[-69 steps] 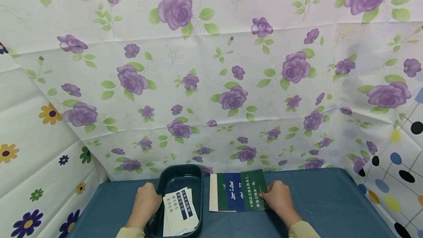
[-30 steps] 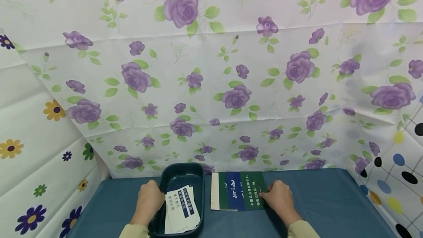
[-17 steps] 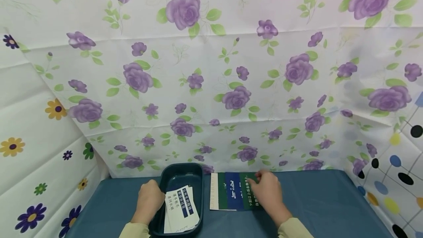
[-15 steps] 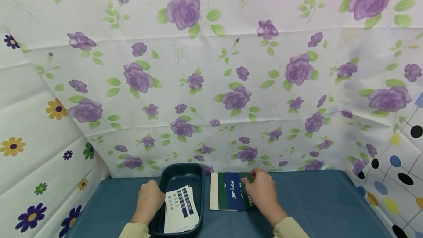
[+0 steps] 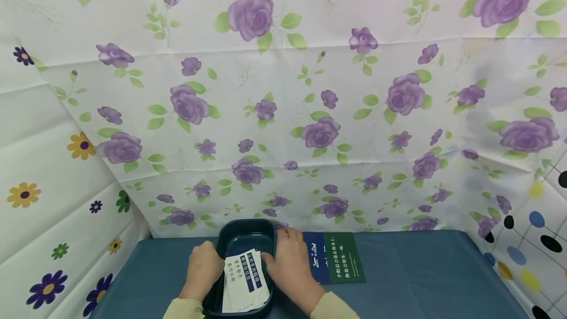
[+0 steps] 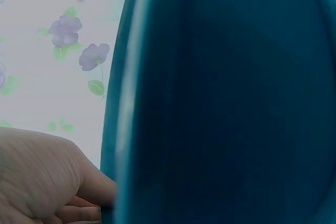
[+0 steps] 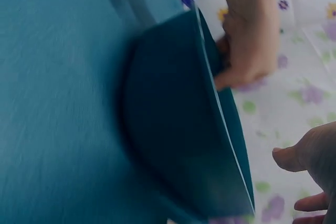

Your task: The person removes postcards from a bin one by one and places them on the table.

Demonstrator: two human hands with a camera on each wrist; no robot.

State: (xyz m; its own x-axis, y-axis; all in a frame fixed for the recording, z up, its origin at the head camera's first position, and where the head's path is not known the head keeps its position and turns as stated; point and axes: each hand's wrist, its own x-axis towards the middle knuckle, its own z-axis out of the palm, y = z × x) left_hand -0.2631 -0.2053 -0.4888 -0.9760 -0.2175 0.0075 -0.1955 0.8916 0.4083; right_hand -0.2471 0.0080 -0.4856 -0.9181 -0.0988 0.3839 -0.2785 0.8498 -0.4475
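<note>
My left hand (image 5: 204, 265) grips the left rim of a dark teal tray (image 5: 243, 239). In the left wrist view, its thumb (image 6: 97, 184) is hooked at the rim. White cards (image 5: 236, 284) with printed Chinese text and dark blue blocks lie inside the tray. Beside the tray's right rim is my right hand (image 5: 290, 262), thumb spread from the fingers. The right wrist view shows that hand (image 7: 315, 166) holding nothing, a gap between it and the tray wall (image 7: 168, 114). Behind it, green-and-blue printed cards (image 5: 345, 260) lie on the table, their left part hidden.
A blue-grey cloth covers the table (image 5: 412, 270). Close behind its far edge hangs a white sheet with purple roses (image 5: 321, 132). Flower-print cloth (image 5: 57, 240) closes the left side, and dotted cloth (image 5: 531, 240) the right.
My right hand has let go of the green end of the printed cards and moved left across them to the tray's right side. My left hand has kept its grip on the tray.
</note>
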